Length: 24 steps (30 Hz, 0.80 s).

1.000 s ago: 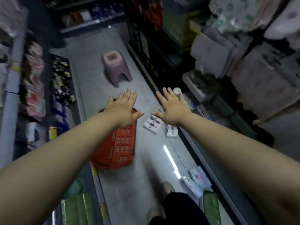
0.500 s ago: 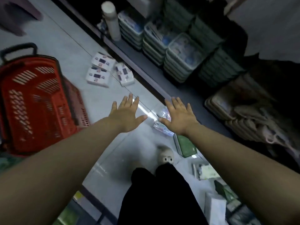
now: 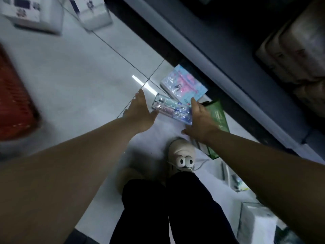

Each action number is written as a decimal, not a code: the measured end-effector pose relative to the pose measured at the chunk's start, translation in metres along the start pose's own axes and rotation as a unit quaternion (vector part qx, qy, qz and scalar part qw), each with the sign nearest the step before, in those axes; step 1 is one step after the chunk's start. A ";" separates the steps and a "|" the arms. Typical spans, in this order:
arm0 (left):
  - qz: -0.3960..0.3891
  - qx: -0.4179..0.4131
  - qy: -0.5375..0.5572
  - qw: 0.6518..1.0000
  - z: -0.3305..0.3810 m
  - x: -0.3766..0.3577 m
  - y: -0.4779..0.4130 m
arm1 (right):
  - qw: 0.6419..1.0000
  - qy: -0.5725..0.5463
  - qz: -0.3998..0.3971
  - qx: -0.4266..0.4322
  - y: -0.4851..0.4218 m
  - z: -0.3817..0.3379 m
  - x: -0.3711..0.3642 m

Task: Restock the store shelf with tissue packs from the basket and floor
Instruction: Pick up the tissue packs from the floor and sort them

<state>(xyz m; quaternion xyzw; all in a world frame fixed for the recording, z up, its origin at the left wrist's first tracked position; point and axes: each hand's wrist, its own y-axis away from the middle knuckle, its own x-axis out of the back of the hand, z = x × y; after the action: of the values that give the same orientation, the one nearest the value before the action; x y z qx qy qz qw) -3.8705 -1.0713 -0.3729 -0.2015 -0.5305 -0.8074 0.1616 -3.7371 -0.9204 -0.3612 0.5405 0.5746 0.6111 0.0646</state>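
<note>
L hand point(image 3: 140, 112) & R hand point(image 3: 200, 123) both reach down toward the floor point(image 3: 79, 76). Fingers are straight & together, thumbs out, palms turned in toward each other. Neither has hold of anything.

Btwn them lies a narrow clear-wrapped tissue pack point(image 3: 171, 110), flat on the tile, its long side running from L thumb to R fingers. L thumb tip sits right at one end; can't tell if it touches. R fingers overlap the other end.

Just past R fingertips is a bigger pastel pack point(image 3: 184, 84), blue/pink, flat, up against the dark shelf base point(image 3: 219, 67). Under R hand & out to its R side is a green pack point(image 3: 219, 117), partly hidden by the wrist.

Far out L of L hand, blurred, is the red basket point(image 3: 15, 103). Well beyond L hand are a white pack point(image 3: 29, 13) & beside it a second white pack point(image 3: 93, 13).

Beyond R hand, on the shelf, are beige wrapped bundles point(image 3: 299, 50). Nearer the person than both hands are a pale shoe point(image 3: 182, 154) w/ googly eyes & dark trousers point(image 3: 158, 208). Beneath R forearm is a white box point(image 3: 255, 224).
</note>
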 end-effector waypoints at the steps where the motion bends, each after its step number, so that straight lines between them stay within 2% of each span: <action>1: 0.000 0.005 0.024 1.000 -0.006 -0.010 -0.012 | 0.999 -0.034 0.006 -0.009 -0.013 0.004 -0.011; 5: -0.024 -0.031 0.099 0.994 -0.016 -0.032 -0.034 | 0.986 -0.117 0.117 -0.033 -0.043 0.012 -0.033; 8: -0.007 -0.015 0.169 0.986 -0.013 -0.020 -0.011 | 0.975 -0.176 0.133 -0.026 -0.030 -0.001 -0.013; 10: 0.006 -0.006 0.234 0.972 -0.009 0.001 0.019 | 0.957 -0.252 0.140 -0.024 -0.008 -0.018 0.011; 14: 0.011 -0.005 0.402 0.915 -0.001 0.064 0.095 | 0.893 -0.439 0.094 -0.014 0.052 -0.072 0.072; 17: 0.041 -0.004 0.474 0.879 0.002 0.116 0.160 | 0.878 -0.476 0.034 -0.015 0.100 -0.122 0.116; 22: 0.123 0.033 0.477 0.870 -0.004 0.187 0.270 | 0.863 -0.505 -0.015 0.021 0.183 -0.210 0.189; 24: 0.141 0.042 0.516 0.844 -0.005 0.212 0.316 | 0.860 -0.507 -0.020 0.049 0.219 -0.246 0.214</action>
<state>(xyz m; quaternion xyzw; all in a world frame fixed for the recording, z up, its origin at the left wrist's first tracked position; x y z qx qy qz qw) -3.9047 -1.2072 -0.0189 0.1791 -0.3696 -0.7402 0.5324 -3.8859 -0.9990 -0.0062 0.7664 0.5026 0.2217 0.3329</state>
